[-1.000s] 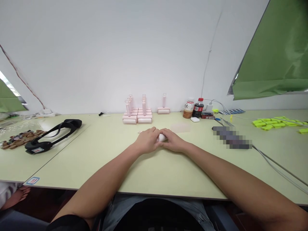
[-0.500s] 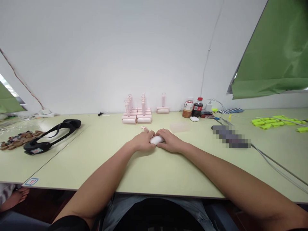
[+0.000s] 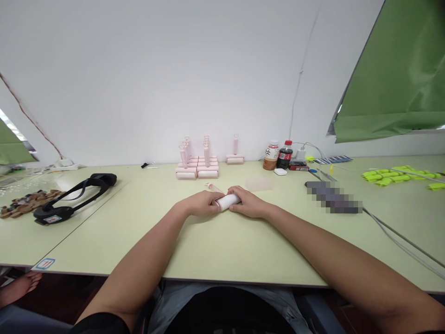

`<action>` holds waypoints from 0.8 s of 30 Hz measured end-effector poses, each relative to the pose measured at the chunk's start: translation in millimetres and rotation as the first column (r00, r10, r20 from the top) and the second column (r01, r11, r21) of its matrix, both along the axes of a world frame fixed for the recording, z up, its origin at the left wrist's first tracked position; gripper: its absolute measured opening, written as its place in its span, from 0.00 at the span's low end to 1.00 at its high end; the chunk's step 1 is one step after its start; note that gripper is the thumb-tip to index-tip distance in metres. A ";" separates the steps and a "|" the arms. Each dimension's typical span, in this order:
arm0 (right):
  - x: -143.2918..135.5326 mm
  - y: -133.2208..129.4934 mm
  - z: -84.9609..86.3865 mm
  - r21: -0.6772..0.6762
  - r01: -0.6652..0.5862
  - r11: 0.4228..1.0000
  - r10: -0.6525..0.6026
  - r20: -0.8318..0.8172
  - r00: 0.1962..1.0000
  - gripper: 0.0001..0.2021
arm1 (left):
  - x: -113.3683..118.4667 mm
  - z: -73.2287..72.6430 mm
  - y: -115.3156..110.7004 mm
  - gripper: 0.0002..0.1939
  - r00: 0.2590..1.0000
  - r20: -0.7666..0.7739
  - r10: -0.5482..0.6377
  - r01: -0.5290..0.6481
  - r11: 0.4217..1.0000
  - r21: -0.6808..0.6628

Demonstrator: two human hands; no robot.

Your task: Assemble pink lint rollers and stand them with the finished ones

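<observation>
A white roller (image 3: 228,202) with a pinkish end lies between my two hands, low over the tabletop. My left hand (image 3: 203,203) is closed around its left end. On its right end, my right hand (image 3: 247,202) grips with thumb and fingers. A pale pink handle (image 3: 213,187) points up and left from behind the roller, just beyond my left fingers. Behind my right hand, a translucent pink cover (image 3: 259,183) rests on the table.
Several pink lint rollers (image 3: 207,171) stand by the wall, with one more roller (image 3: 235,159) apart. Two bottles (image 3: 271,156), (image 3: 285,156) are at the back right. A black headset (image 3: 55,212) lies left, a pixelated object (image 3: 333,198) and yellow-green pieces (image 3: 392,176) right. A person's foot (image 3: 21,287) shows lower left.
My left hand has slid slightly left and my right hand slightly right, so more of the white roller and the pink handle shows between and behind them.
</observation>
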State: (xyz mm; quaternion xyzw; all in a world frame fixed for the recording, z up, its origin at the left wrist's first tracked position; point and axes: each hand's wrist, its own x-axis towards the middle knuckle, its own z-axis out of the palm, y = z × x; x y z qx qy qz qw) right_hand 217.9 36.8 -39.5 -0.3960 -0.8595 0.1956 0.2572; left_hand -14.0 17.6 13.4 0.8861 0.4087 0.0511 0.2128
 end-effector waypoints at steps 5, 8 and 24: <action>-0.8 -1.3 2.5 -0.026 0.007 1.000 -0.007 0.008 1.000 0.18 | 5.9 -10.9 2.5 0.26 0.998 -0.004 0.069 -0.068 0.989 0.131; -2.4 -2.8 2.6 -0.032 0.012 0.999 -0.012 0.015 1.000 0.18 | 11.4 -17.7 3.9 0.27 0.991 -0.010 0.135 -0.130 0.970 0.206; -23.3 -12.5 -0.3 0.319 0.014 0.948 -0.061 0.139 0.988 0.17 | 29.1 -20.2 -6.0 0.13 0.971 0.074 0.225 -0.236 0.950 0.206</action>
